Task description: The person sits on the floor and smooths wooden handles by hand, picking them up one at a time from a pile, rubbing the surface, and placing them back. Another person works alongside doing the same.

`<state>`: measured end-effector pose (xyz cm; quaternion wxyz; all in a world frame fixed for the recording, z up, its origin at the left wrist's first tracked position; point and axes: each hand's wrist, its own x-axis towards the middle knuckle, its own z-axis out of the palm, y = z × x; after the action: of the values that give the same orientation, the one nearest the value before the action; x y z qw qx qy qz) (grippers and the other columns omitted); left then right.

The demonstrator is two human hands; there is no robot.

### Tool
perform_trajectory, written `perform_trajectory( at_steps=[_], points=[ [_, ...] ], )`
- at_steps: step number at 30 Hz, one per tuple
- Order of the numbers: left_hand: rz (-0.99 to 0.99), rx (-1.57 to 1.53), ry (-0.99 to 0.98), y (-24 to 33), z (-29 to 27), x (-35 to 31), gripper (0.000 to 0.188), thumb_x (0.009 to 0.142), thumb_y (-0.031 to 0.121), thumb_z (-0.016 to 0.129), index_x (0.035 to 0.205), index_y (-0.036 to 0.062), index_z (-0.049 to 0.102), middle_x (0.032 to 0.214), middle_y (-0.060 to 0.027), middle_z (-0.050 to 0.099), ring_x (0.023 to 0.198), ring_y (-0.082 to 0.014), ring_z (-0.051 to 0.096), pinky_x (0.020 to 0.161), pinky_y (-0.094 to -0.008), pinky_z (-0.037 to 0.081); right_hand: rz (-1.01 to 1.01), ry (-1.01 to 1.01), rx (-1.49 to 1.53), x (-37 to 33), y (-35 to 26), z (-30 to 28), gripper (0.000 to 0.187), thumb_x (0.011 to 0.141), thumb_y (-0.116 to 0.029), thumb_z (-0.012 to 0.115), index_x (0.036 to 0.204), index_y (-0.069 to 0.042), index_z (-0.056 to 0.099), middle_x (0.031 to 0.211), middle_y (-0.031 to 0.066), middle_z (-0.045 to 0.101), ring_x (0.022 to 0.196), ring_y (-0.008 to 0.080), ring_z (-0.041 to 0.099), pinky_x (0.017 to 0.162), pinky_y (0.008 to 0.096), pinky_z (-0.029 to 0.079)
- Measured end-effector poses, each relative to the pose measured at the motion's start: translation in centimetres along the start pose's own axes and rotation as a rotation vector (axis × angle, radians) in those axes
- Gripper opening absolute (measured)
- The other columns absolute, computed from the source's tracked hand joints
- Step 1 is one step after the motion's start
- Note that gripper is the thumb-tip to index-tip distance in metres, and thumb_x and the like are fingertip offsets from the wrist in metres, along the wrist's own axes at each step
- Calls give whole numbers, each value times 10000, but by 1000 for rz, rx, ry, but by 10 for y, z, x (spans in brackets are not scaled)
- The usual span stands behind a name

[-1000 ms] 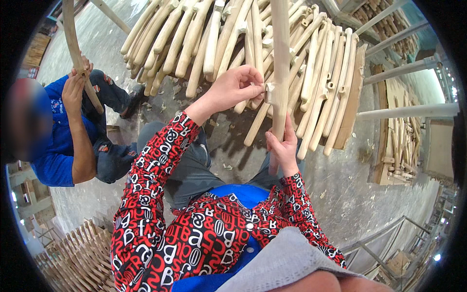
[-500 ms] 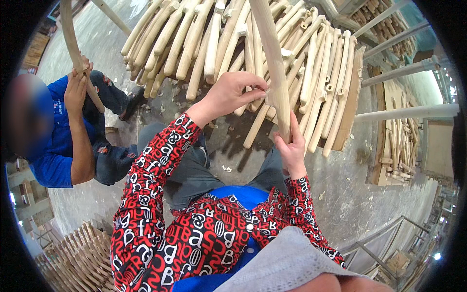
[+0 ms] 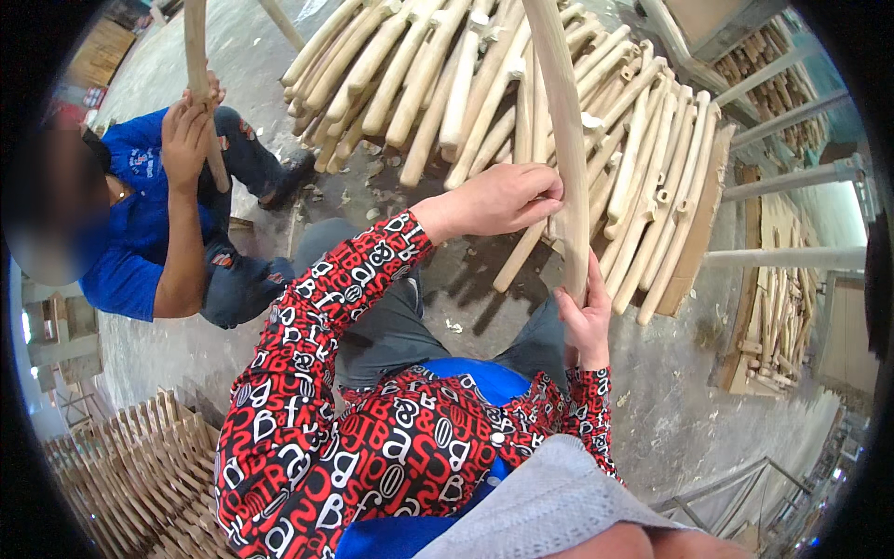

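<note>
Nearest: patterned sleeves (image 3: 307, 317), both hands raised ahead of them. Right hand (image 3: 587, 317) grasps the near end of a long pale wooden stick (image 3: 567, 112), fingers wrapped around it. Left hand (image 3: 498, 198) is at the left edge of the stick, farther along, fingers bent inward; cannot tell whether they pinch anything.

Change over the last second: stick is turned and now leans, far part toward the left. The pale lump seen earlier on its left side is not discernible now. Left fingers stay at about that same stretch, so the stick remains the piece being worked, held up between both hands. Whole view also shifts, so the surroundings sit farther right and lower.

Beyond: large pile of sticks (image 3: 461, 93), cardboard (image 3: 697, 219) along its right side. Left, a co-worker (image 3: 140, 205) holds another upright stick (image 3: 196, 47).

Hidden or cut off: near tip of the stick, behind the right hand; far tip, past the upper rim; left fingertips, partly covered. Far right pieces (image 3: 778, 307) too small to sort.
</note>
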<state>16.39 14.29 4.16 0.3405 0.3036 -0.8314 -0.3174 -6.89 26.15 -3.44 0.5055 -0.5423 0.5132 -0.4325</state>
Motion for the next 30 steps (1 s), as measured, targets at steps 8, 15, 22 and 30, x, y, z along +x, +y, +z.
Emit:
perform_trajectory(
  at_steps=[8, 15, 22, 30],
  points=[
    [90, 35, 30, -4, 6, 4, 110, 827, 73, 632, 858, 29, 536, 802, -116, 572, 754, -288, 585, 670, -355, 474, 107, -12, 266, -4, -11, 16, 747, 822, -18, 640, 1475, -61, 280, 863, -3, 577, 557, 46, 474, 463, 203, 391],
    [104, -97, 148, -1, 8, 8, 181, 828, 88, 693, 981, 18, 628, 905, -68, 631, 829, -202, 612, 745, -308, 487, 57, 32, 197, -1, -7, 8, 745, 812, -14, 628, 1475, -68, 292, 870, 2, 580, 561, 55, 473, 479, 209, 403],
    [69, -89, 26, -6, 2, 5, 144, 815, 104, 707, 928, 41, 646, 904, -52, 628, 860, -205, 595, 769, -315, 473, 16, 19, 92, -3, 2, 5, 728, 798, -10, 644, 1455, -50, 333, 933, 13, 606, 613, 53, 495, 535, 210, 427],
    [14, 0, 22, -5, 8, 2, 125, 847, 94, 670, 955, 38, 641, 852, -72, 629, 819, -221, 611, 736, -319, 482, 48, 49, -48, 3, -2, 2, 714, 795, -16, 650, 1445, -52, 356, 1198, 93, 607, 1023, 147, 585, 871, 273, 467]
  ],
)
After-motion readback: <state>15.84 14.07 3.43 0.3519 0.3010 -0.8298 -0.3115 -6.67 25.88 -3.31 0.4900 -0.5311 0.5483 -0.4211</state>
